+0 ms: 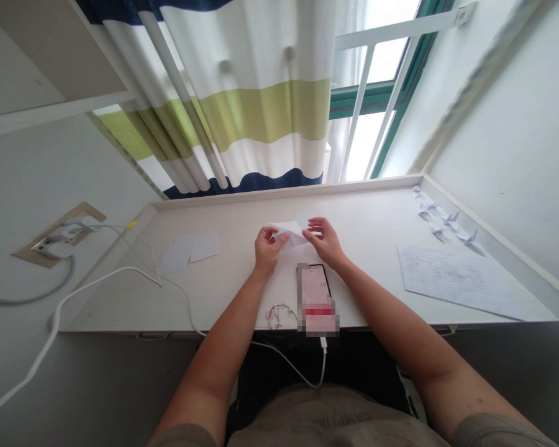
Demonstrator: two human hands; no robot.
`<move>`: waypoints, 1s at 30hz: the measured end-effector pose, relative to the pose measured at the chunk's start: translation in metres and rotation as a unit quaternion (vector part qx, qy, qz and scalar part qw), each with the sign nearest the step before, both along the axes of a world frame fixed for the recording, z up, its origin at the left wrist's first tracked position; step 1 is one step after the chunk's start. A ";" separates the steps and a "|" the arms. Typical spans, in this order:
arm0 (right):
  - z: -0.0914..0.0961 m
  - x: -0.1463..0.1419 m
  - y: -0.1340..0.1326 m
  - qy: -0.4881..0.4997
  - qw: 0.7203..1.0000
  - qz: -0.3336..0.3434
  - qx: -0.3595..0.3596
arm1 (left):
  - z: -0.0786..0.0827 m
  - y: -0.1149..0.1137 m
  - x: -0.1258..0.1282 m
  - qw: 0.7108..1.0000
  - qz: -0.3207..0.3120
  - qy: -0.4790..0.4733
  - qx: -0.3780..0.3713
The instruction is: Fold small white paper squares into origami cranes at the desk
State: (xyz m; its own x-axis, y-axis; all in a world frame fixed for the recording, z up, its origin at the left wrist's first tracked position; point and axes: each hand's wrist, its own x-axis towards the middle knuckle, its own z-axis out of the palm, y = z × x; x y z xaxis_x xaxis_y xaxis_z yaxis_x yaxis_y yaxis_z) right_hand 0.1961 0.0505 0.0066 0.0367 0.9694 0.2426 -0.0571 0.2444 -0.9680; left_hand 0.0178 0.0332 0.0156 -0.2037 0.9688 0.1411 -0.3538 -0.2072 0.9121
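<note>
Paper (292, 235), white and folded, was located above the desk (233, 279) in my head view, pinched by the left hand (266, 247). At its right edge I observed the right hand (327, 243); whether it gripped, I could not tell.

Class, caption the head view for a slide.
Left hand holds white paper, right hand at its edge; paper figures at right.
</note>
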 end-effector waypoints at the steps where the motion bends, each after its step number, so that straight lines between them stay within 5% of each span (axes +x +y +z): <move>1: 0.000 -0.001 -0.001 -0.022 1.000 0.011 0.008 | 0.000 0.000 0.000 1.000 0.005 0.005 -0.003; 5: 0.003 -0.005 -0.004 -0.029 0.997 0.072 0.011 | -0.001 0.000 -0.001 1.000 -0.001 0.014 -0.016; 12: 0.008 0.002 -0.004 0.081 0.977 0.177 -0.090 | -0.004 0.002 -0.002 0.999 -0.052 -0.008 -0.011; 30: 0.006 0.001 -0.003 0.075 0.984 0.147 -0.070 | -0.004 -0.001 -0.001 0.994 -0.096 -0.019 -0.043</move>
State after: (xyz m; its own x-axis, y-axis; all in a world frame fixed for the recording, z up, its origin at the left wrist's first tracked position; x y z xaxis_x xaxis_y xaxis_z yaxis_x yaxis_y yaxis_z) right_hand 0.1969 0.0476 0.0127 -0.2245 0.9673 0.1185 -0.2492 0.0605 -0.9666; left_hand 0.0172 0.0326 0.0114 -0.0168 0.9986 0.0511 -0.4136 -0.0535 0.9089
